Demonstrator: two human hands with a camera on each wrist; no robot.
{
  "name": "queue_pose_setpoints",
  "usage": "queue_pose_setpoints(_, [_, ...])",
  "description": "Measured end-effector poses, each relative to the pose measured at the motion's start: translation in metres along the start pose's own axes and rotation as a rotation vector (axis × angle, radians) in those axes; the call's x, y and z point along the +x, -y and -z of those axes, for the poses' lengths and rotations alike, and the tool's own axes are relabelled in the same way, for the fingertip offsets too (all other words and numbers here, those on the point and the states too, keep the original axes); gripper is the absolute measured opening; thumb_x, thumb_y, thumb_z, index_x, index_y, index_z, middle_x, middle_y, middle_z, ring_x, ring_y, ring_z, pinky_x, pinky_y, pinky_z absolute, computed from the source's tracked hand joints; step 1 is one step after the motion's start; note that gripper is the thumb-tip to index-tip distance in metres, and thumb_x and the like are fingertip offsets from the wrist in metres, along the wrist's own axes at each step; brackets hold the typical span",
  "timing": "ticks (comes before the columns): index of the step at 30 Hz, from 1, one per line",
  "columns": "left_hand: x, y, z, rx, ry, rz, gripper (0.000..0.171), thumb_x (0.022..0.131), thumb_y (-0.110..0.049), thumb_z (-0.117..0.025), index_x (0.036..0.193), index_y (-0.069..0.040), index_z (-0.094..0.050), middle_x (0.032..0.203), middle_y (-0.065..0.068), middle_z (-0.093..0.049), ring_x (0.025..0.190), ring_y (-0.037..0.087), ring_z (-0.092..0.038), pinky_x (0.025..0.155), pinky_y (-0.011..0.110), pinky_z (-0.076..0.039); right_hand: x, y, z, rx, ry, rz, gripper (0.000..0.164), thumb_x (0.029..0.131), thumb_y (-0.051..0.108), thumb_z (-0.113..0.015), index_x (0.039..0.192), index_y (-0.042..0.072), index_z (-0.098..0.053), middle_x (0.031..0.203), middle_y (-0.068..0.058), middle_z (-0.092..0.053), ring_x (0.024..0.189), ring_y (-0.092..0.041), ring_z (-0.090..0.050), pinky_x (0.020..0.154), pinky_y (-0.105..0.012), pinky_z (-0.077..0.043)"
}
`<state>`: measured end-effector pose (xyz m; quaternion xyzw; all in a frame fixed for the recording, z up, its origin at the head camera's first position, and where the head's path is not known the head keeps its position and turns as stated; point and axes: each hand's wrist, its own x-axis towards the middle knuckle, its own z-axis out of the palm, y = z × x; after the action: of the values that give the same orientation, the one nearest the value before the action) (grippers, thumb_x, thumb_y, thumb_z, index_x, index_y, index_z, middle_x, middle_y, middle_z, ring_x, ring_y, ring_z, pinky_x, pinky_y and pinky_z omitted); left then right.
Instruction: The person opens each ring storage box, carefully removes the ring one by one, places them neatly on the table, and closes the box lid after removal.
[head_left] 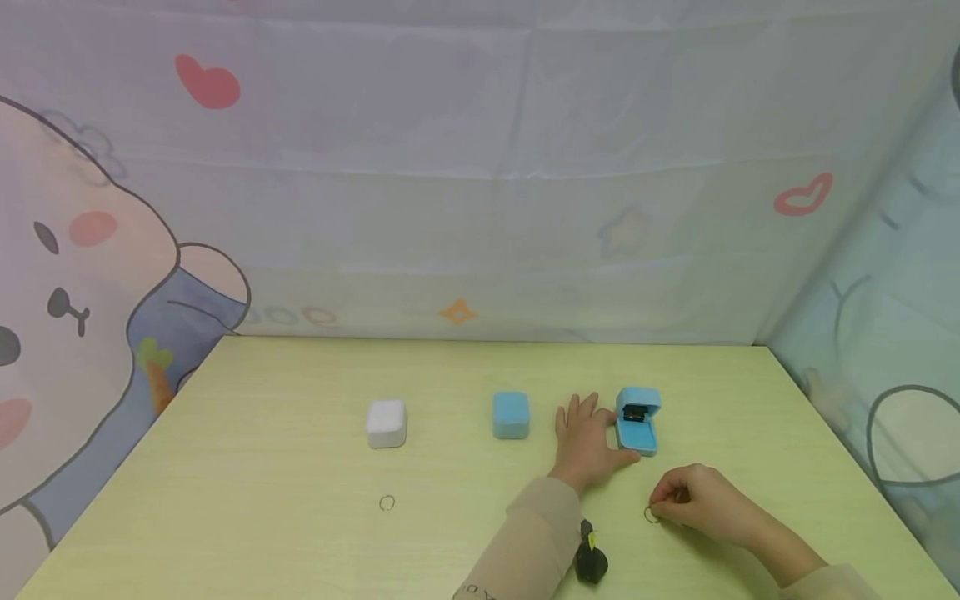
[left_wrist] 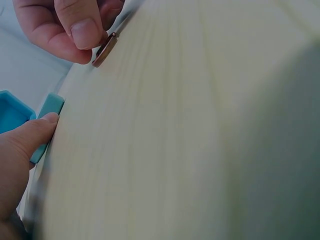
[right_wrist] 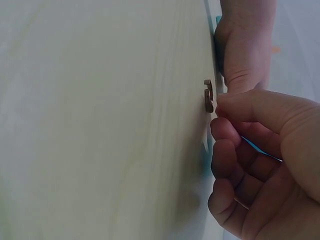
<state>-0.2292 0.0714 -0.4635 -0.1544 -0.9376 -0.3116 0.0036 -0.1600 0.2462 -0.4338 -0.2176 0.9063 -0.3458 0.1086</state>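
On the right side of the table stands a light-blue ring box [head_left: 637, 435] with its lid raised and a dark slot inside. My left hand [head_left: 588, 446] holds it from the left, thumb at the front edge of its base and index finger by its hinge side. In the left wrist view the thumb [left_wrist: 42, 131] presses against the base. Nearer to me, my right hand [head_left: 705, 504] pinches a thin ring [head_left: 651, 516] between thumb and fingertips. The right wrist view shows this ring [right_wrist: 208, 96] as a coppery band with a gap, close over the tabletop.
A closed blue box [head_left: 511, 416] sits left of my left hand, and a closed white box [head_left: 387, 423] farther left. Another thin ring [head_left: 387, 502] lies on the table [head_left: 262, 467] in front of the white box. A black object [head_left: 591, 560] with a yellow-green mark is beside my left sleeve.
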Motion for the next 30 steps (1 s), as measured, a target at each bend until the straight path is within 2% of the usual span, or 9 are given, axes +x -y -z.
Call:
queue_pose_setpoints(8, [0.0, 0.0, -0.0003, 0.0, -0.003, 0.002, 0.054, 0.077, -0.049, -0.073, 0.121, -0.02, -0.061, 0.151, 0.001, -0.035, 0.145, 0.029, -0.021, 0.117, 0.05, -0.014, 0.0006, 0.0005, 0.0007, 0.001, -0.013, -0.006, 0.011, 0.087, 0.019, -0.067, 0.087, 0.008, -0.07, 0.076, 0.007, -0.064, 0.064, 0.004, -0.05, 0.056, -0.019, -0.046])
queue_pose_setpoints(19, [0.0013, 0.002, -0.0035, -0.007, -0.004, -0.003, 0.056, 0.077, -0.05, -0.073, 0.122, -0.02, -0.06, 0.151, 0.001, -0.035, 0.145, 0.029, -0.02, 0.117, 0.05, -0.014, 0.0016, 0.0008, 0.0032, 0.001, -0.029, -0.074, 0.024, 0.09, 0.029, -0.064, 0.096, 0.007, -0.07, 0.086, 0.003, -0.067, 0.07, 0.003, -0.052, 0.062, -0.019, -0.047])
queue_pose_setpoints(24, [0.0021, 0.0016, -0.0048, 0.032, -0.01, -0.003, 0.057, 0.077, -0.052, -0.072, 0.123, -0.022, -0.06, 0.151, 0.0, -0.035, 0.145, 0.028, -0.021, 0.116, 0.05, -0.016, 0.0031, 0.0005, 0.0048, -0.002, -0.071, -0.105, 0.03, 0.09, 0.032, -0.063, 0.102, 0.004, -0.07, 0.094, -0.001, -0.07, 0.077, 0.0, -0.058, 0.067, -0.02, -0.05])
queue_pose_setpoints(30, [0.0022, 0.0015, -0.0044, 0.046, -0.011, -0.001, 0.056, 0.077, -0.052, -0.072, 0.123, -0.023, -0.059, 0.151, 0.0, -0.035, 0.144, 0.028, -0.022, 0.116, 0.05, -0.017, 0.0057, -0.004, 0.0074, 0.047, -0.164, -0.164, 0.035, 0.092, 0.031, -0.06, 0.107, 0.0, -0.068, 0.086, -0.002, -0.07, 0.073, -0.004, -0.062, 0.063, -0.021, -0.05])
